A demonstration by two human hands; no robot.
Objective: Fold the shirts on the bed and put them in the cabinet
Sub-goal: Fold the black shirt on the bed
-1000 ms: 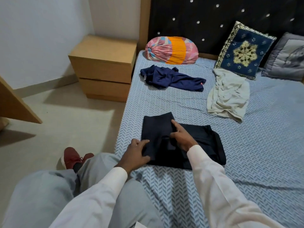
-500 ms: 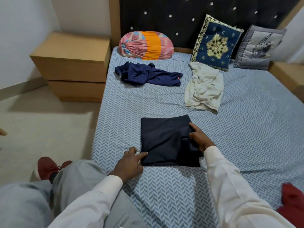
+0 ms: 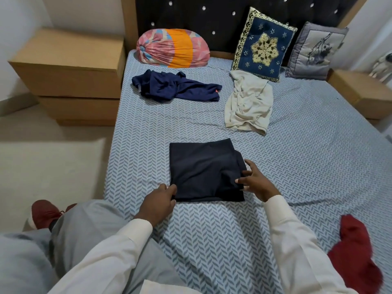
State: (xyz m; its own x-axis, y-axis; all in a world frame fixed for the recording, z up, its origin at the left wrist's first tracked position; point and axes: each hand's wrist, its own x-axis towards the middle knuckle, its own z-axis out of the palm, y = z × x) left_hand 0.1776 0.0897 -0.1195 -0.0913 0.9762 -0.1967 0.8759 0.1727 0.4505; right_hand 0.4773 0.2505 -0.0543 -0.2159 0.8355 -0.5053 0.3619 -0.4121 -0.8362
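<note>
Seemingly pinches the near-left corner of the folded dark shirt (image 3: 203,168), lying near on the bed (image 3: 318,166), with the left hand (image 3: 158,203), lays the right hand (image 3: 255,182) spread-fingered against its right edge, and should scoop this soft, light, floppy bundle from underneath both sides.

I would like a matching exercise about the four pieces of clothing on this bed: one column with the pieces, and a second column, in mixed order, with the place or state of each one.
Things
1. dark shirt
2. blue shirt
3. cream shirt
4. red cloth

Places or states
A. crumpled, in front of the blue embroidered cushion
B. folded into a square; the left hand pinches its near corner
C. at the near right side of the bed
D. crumpled, in front of the pink and orange bolster

Pairs: 1-B, 2-D, 3-A, 4-C
</note>
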